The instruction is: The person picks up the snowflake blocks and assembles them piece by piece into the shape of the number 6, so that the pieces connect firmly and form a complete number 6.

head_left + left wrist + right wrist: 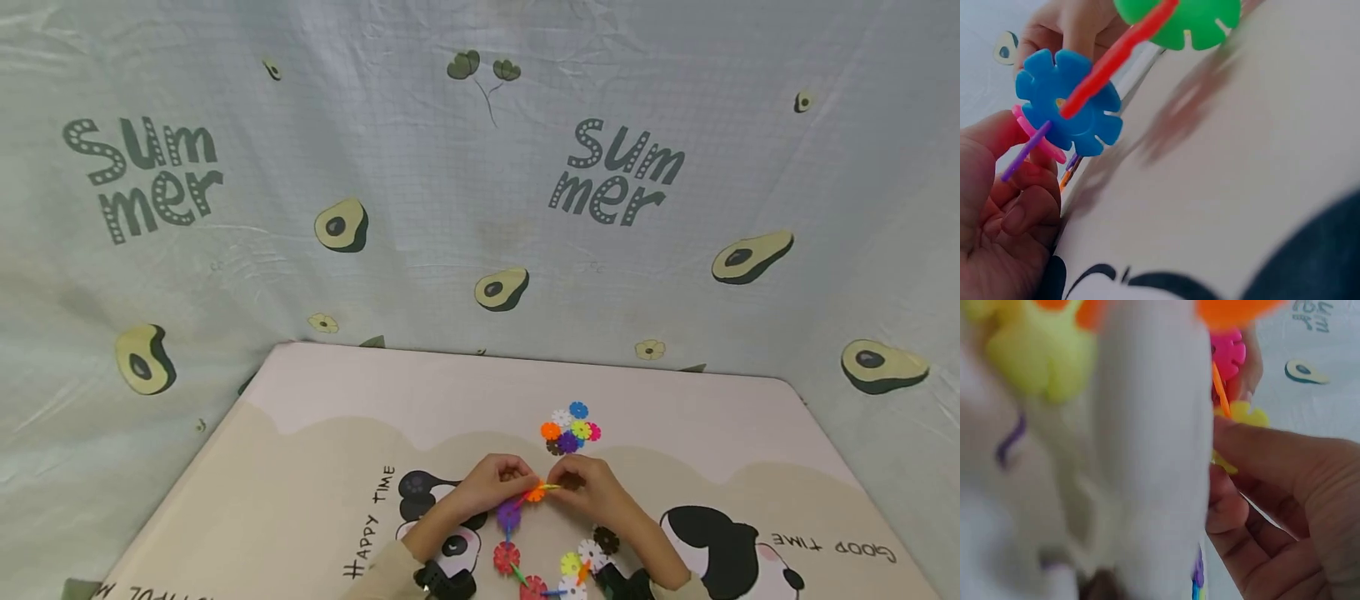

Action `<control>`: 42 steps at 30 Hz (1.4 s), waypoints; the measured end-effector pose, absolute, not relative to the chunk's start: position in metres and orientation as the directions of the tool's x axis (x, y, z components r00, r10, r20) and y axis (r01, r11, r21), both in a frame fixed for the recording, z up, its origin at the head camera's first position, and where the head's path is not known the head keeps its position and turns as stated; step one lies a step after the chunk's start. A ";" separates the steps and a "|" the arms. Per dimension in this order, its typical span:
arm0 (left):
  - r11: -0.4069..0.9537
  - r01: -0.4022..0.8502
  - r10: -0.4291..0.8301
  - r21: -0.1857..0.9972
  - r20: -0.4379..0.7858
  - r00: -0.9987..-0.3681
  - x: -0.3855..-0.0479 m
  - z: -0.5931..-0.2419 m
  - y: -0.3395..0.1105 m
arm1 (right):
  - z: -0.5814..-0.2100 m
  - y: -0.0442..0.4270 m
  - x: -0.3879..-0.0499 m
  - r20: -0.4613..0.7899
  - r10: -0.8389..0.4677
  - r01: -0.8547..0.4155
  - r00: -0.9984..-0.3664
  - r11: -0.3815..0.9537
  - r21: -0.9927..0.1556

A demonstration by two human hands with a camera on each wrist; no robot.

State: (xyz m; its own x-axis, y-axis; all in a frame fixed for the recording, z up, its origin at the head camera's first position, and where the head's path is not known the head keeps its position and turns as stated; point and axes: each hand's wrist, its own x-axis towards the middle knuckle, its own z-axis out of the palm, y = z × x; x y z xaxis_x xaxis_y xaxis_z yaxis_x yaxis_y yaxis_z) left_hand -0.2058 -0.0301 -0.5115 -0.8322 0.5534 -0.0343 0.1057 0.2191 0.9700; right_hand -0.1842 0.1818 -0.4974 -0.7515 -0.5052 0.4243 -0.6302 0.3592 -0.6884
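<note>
A curved chain of interlocked notched plastic discs hangs between the two hands; its red disc (506,557) and purple disc (508,514) show in the head view. My left hand (497,483) pinches the chain's upper end, at a pink disc (1040,134) beside a blue disc (1072,100) in the left wrist view. My right hand (592,487) pinches a yellow disc (1244,417), which touches the orange disc (535,493) between the hands. White discs (592,553) and a dark brown disc (606,539) lie near the right wrist. Blurred chain pieces cover much of the right wrist view.
Beyond the hands, a small pile of loose discs, among them a blue one (578,410) and an orange one (551,431), lies on the table (337,383). A patterned curtain (420,167) stands behind the table's far edge.
</note>
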 end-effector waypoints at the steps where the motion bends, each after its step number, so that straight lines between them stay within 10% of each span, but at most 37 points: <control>1: 0.215 0.108 0.557 0.971 -0.031 -0.830 -0.206 -0.512 -0.030 | -0.498 0.184 -0.184 0.407 -0.516 -0.621 -0.754 0.357 -0.698; 17: 0.163 0.061 0.573 0.985 -0.044 -0.819 -0.208 -0.513 -0.036 | -0.494 0.238 -0.174 -0.005 -0.598 -0.288 -0.801 0.393 -0.873; 28: 0.186 0.046 0.532 0.981 -0.061 -0.844 -0.208 -0.511 -0.036 | -0.489 0.262 -0.175 -0.017 -0.786 -0.327 -0.618 0.277 -0.904; 42: 0.202 0.052 0.531 0.978 -0.065 -0.845 -0.208 -0.513 -0.035 | -0.496 0.256 -0.176 0.099 -0.742 -0.435 -0.663 0.274 -0.857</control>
